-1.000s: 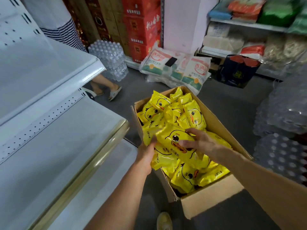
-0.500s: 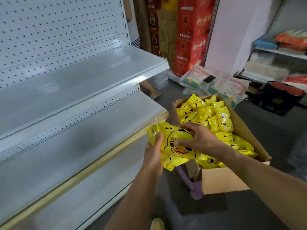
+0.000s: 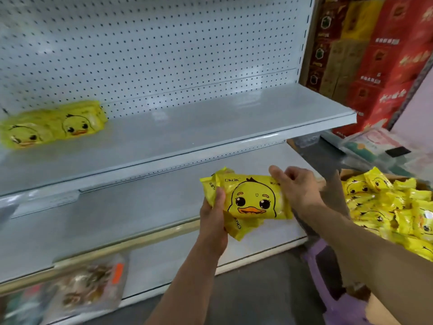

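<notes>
A stack of yellow duck-printed plastic snack packets [image 3: 254, 201] is clasped at both ends by the left hand [image 3: 213, 215] and right hand [image 3: 295, 186], kept flat near the grey metal shelf [image 3: 210, 127], presumably to be laid beside matching packets [image 3: 54, 124] there.

A white pegboard back panel [image 3: 164, 43] rises behind two pale grey metal shelves, the upper shelf [image 3: 222, 123] jutting out above the lower shelf [image 3: 105, 214], whose front edge carries a gold strip [image 3: 140, 240]. Below lies a dark grey floor [image 3: 246, 292]. To the right, red and brown cartons [image 3: 375, 57] stand stacked beside a pink wall [image 3: 419, 109].
</notes>
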The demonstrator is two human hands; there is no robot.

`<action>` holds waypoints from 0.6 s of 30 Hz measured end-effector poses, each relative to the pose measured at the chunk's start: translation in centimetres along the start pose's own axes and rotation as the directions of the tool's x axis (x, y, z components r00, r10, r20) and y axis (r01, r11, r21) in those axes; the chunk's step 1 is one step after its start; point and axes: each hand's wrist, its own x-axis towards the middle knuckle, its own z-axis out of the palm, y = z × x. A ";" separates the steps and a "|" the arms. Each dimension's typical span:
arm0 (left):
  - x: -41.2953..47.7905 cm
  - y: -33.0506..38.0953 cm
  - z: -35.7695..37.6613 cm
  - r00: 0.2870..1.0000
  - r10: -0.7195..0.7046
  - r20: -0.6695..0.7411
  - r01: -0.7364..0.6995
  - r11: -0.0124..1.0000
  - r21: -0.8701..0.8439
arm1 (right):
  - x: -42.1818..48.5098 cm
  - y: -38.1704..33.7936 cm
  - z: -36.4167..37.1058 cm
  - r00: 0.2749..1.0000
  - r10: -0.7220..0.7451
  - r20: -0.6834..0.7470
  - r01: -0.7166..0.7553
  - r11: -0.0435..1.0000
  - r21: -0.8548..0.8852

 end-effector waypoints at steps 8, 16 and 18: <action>-1.1 10.1 -14.3 0.975 0.110 -0.192 -0.104 0.994 0.042 | -3.7 -6.8 13.5 0.790 0.119 0.601 -0.238 0.963 0.122; -2.2 19.8 -28.2 0.966 0.117 -0.230 -0.097 0.990 0.098 | -6.9 -12.9 28.5 0.760 0.035 0.648 -0.195 0.965 0.177; -2.2 22.4 -31.3 0.965 0.128 -0.231 -0.101 0.987 0.127 | -7.3 -14.5 31.6 0.757 0.010 0.654 -0.175 0.967 0.187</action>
